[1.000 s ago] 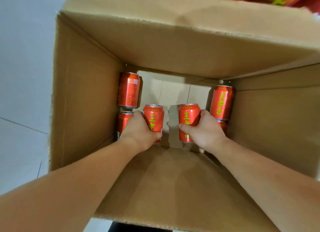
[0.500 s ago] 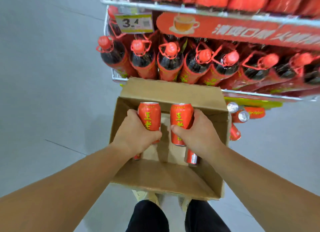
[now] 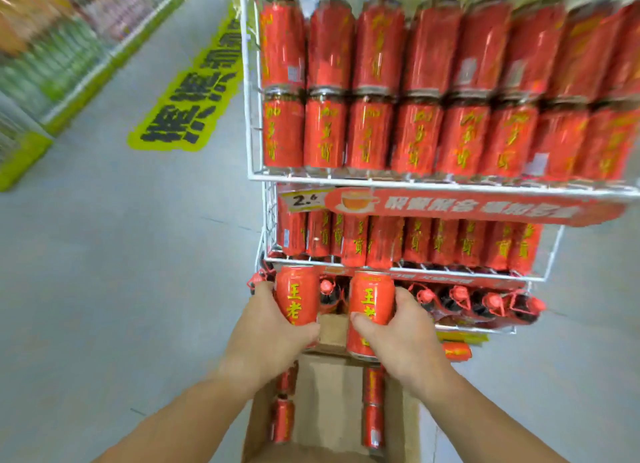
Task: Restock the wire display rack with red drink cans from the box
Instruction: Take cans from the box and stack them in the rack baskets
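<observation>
Two cans have come up out of the box (image 3: 329,393): left hand (image 3: 268,327) grips one can (image 3: 299,294), right hand (image 3: 407,331) the other can (image 3: 372,298), both upright before the wire rack (image 3: 415,182). Shelving judged next.

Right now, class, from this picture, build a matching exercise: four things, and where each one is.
1 box
2 red-capped bottles
3 yellow sticker
4 price tag

A floor, left of the wire rack
B below the held cans
C third visible shelf down
D second shelf's front edge

Pairs: 1-B, 2-C, 3-A, 4-D
</observation>
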`<state>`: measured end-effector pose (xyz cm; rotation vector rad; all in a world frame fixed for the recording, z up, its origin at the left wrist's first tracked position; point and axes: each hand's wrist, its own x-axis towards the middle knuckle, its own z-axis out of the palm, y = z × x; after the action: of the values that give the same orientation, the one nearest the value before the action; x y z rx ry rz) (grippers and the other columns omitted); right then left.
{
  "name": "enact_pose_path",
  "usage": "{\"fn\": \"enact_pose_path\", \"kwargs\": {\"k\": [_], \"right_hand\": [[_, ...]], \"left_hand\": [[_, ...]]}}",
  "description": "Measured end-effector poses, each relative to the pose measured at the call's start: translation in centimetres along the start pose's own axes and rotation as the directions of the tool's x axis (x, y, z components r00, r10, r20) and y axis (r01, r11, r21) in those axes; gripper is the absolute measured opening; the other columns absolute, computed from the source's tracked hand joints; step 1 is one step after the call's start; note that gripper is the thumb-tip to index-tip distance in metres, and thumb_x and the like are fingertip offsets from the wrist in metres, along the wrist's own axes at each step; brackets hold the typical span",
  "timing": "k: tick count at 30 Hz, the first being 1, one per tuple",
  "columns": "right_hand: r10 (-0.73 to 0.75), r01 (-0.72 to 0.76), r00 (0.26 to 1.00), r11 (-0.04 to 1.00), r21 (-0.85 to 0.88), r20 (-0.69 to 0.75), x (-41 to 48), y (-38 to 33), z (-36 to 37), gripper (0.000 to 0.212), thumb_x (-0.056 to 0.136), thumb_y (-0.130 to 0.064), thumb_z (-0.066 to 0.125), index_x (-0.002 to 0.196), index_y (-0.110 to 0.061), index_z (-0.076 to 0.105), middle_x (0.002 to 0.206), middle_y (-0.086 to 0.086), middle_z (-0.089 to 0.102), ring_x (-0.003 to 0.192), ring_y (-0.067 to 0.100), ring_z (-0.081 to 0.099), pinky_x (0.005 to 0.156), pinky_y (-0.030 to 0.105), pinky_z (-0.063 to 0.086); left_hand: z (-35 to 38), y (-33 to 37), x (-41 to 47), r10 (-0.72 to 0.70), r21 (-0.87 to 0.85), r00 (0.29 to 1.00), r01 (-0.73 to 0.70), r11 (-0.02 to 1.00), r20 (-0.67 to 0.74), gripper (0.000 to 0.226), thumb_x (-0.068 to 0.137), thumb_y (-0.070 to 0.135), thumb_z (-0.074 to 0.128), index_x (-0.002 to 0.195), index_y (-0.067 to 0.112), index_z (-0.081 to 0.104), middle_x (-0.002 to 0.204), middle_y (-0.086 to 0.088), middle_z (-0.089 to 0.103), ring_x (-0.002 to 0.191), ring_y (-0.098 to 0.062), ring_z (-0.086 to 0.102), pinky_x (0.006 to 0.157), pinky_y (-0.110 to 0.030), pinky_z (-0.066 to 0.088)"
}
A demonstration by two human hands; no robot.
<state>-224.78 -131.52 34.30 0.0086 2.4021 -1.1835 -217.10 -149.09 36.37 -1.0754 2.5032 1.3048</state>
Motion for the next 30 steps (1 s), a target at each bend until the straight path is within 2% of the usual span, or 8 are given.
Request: {"fn": "enact_pose_path", "kwargs": {"k": [4,6,8,13,19,23,27,30], "right_hand": [[-0.088,0.089,0.995,0.996,0.022,-0.056,-3.3,-5.9,-4.8,0.035,0.071,-0.042,0.08,0.093,-0.026,0.059,0.083,-0.009,0.067,0.074,0.007,0.063,0.066,0.03,0.05],[-0.124,0.127,0.989,0.992,0.022,-0.08,-4.9,-8.5,-7.0,0.035,0.073,-0.041,0.08,0.093,-0.024,0.057,0.084,-0.007,0.064,0.074,0.007,0.061,0.063,0.03,0.046],[-0.166,0.169,0.98,0.985,0.021,-0.114,-6.3,-10.6,-9.1,0.034,0.073,-0.04,0.079,0.095,-0.024,0.057,0.086,-0.007,0.065,0.075,0.006,0.061,0.064,0.03,0.044],[-0.254,0.265,0.95,0.963,0.039,-0.18,-9.6,-15.9,-14.5,0.032,0.073,-0.041,0.076,0.096,-0.026,0.059,0.085,-0.008,0.067,0.074,0.008,0.064,0.064,0.028,0.049],[-0.341,0.359,0.903,0.933,0.021,-0.262,-12.9,-22.7,-20.6,0.028,0.079,-0.041,0.073,0.098,-0.029,0.056,0.093,-0.004,0.064,0.079,0.012,0.063,0.062,0.028,0.047],[-0.385,0.409,0.864,0.913,0.006,-0.324,-14.1,-26.2,-23.5,0.031,0.08,-0.042,0.073,0.102,-0.03,0.055,0.094,-0.009,0.064,0.083,0.009,0.063,0.065,0.026,0.047],[-0.441,0.48,0.81,0.877,0.006,-0.387,-14.7,-28.6,-26.7,0.045,0.08,-0.042,0.073,0.113,-0.034,0.043,0.096,-0.018,0.059,0.085,0.002,0.06,0.074,0.029,0.046],[-0.444,0.474,0.801,0.88,-0.028,-0.401,-13.7,-29.5,-29.8,0.05,0.082,-0.042,0.071,0.117,-0.032,0.037,0.093,-0.019,0.057,0.08,0.001,0.058,0.074,0.032,0.046]], "left_hand": [[-4.2,5.5,-3.1,0.076,-0.022,0.997,-0.076,0.997,-0.021,0.053,0.062,0.028,0.086,0.094,0.03,0.044,0.082,0.01,0.067,0.066,0.005,0.065,0.059,-0.014,0.048],[-5.9,7.7,-4.6,0.102,-0.019,0.994,-0.103,0.995,-0.025,0.059,0.056,0.034,0.085,0.099,0.03,0.045,0.089,0.008,0.068,0.076,-0.004,0.068,0.069,-0.027,0.054],[-7.6,9.9,-6.1,0.15,-0.005,0.988,-0.15,0.989,-0.034,0.061,0.054,0.037,0.084,0.1,0.028,0.046,0.091,0.007,0.067,0.077,-0.007,0.067,0.07,-0.033,0.055],[-12.5,15.9,-9.5,0.295,-0.008,0.952,-0.297,0.955,-0.084,0.057,0.061,0.031,0.086,0.105,0.025,0.049,0.088,0.006,0.069,0.072,-0.007,0.067,0.06,-0.026,0.05],[-18.9,23.7,-11.8,0.444,0.011,0.882,-0.448,0.894,-0.157,0.052,0.063,0.031,0.084,0.102,0.022,0.051,0.083,0.002,0.068,0.069,-0.012,0.068,0.058,-0.028,0.049],[-21.4,28.2,-12.6,0.532,0.007,0.832,-0.538,0.843,-0.158,0.05,0.055,0.042,0.081,0.095,0.021,0.058,0.072,0.004,0.068,0.062,-0.014,0.068,0.064,-0.044,0.06],[-22.2,32.3,-13.8,0.576,0.024,0.796,-0.583,0.812,-0.183,0.057,0.064,0.038,0.086,0.107,0.021,0.052,0.085,0.005,0.068,0.07,-0.008,0.065,0.058,-0.03,0.051],[-21.5,35.4,-14.0,0.598,0.05,0.775,-0.602,0.797,-0.205,0.062,0.065,0.04,0.087,0.111,0.019,0.051,0.089,0.004,0.067,0.075,-0.01,0.066,0.064,-0.033,0.053]]}}
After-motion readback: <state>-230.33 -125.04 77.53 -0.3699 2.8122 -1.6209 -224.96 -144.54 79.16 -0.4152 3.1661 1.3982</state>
